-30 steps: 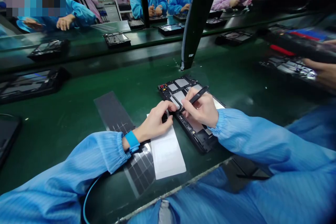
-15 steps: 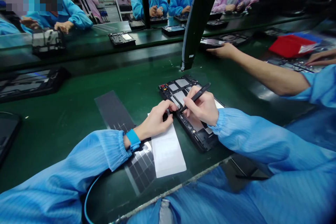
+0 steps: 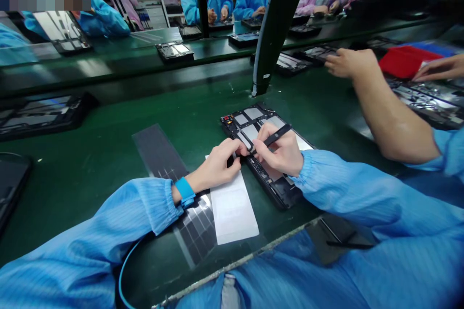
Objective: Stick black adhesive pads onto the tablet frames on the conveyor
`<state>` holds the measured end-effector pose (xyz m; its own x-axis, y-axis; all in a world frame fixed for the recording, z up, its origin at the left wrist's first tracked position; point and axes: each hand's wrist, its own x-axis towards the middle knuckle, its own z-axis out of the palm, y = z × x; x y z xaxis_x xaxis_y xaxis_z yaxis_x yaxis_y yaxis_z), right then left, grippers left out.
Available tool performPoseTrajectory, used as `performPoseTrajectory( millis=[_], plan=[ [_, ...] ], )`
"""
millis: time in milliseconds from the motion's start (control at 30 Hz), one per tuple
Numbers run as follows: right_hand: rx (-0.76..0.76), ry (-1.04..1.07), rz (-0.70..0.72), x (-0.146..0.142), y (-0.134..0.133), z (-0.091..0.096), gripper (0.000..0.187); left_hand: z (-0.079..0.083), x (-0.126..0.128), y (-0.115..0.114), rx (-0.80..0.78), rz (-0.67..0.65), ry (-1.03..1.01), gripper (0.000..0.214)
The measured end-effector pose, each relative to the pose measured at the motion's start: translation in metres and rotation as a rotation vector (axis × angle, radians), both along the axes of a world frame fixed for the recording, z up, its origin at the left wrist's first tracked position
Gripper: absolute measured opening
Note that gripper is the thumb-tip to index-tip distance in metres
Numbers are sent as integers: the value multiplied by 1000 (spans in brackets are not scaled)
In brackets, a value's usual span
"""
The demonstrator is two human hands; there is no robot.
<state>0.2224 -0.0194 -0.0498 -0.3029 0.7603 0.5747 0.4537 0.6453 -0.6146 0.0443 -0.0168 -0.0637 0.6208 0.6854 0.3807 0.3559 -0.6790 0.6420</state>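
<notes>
An opened black tablet chassis [image 3: 253, 120] with grey pads inside lies on the green belt in front of me. My right hand [image 3: 282, 152] rests on it, closed on a thin black stylus-like tool [image 3: 277, 133] whose tip points down at the chassis' left edge. My left hand [image 3: 217, 166] pinches at that same edge, fingers closed; what they hold is too small to make out. Under the left wrist lies a white paper strip [image 3: 234, 210] beside a dark gridded sheet [image 3: 159, 154]. A blue wrist strap [image 3: 183, 191] circles my left wrist.
A black slanted post [image 3: 271, 34] rises just behind the chassis. A neighbour's bare forearm [image 3: 384, 111] reaches across at the right toward other chassis [image 3: 293, 63]. More chassis [image 3: 174, 51] sit on the far belt, one tray [image 3: 39, 113] at left. A red box [image 3: 402, 60] is far right.
The neighbour's arm has swung nearer and further right, its hand now near the red box. My hands stay at the chassis edge; the tool has tilted a little lower.
</notes>
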Motion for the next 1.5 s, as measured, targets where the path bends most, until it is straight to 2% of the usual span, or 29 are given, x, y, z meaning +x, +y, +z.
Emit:
performPoseTrajectory(
  millis=[133, 233, 300, 367, 400, 467, 533, 600, 633, 767, 900, 1167, 1333, 1500],
  plan=[
    [50, 78, 30, 4, 0, -3, 22, 3, 6, -5, 158, -26, 158, 21],
    [49, 301, -85, 10, 2, 3, 20, 10, 16, -16, 362, -65, 392, 19],
    [29, 432, -135, 11, 1, 14, 18, 19, 16, -18, 385, -107, 471, 20],
    [-15, 421, -110, 6, -3, 28, 15, 31, 5, -13, 249, -139, 447, 24],
    [-52, 350, -63, 0, -7, 34, 13, 37, -6, -10, 156, -123, 416, 26],
    [-173, 137, 135, -16, -15, 41, 10, 48, -35, -5, 4, -20, 380, 20],
    [-323, -64, 408, -38, -22, 40, 9, 54, -67, -4, -131, 93, 450, 11],
    [-442, -169, 615, -62, -23, 33, 8, 55, -92, -6, -302, 104, 597, 13],
    [-476, -183, 662, -73, -21, 28, 8, 53, -101, -8, -383, 73, 664, 15],
    [-489, -137, 676, -104, -10, 10, 10, 44, -112, -7, -542, -48, 718, 16],
    [-516, -63, 651, -110, -7, 4, 9, 44, -108, 1, -625, -110, 694, 19],
    [-643, 9, 630, -107, -5, 1, 15, 46, -108, 0, -619, -70, 711, 25],
    [-661, 38, 609, -108, -4, 0, 13, 43, -108, 1, -589, -47, 741, 23],
    [-750, 136, 618, -108, -4, 0, 15, 43, -108, 1, -585, -89, 732, 25]
  ],
)
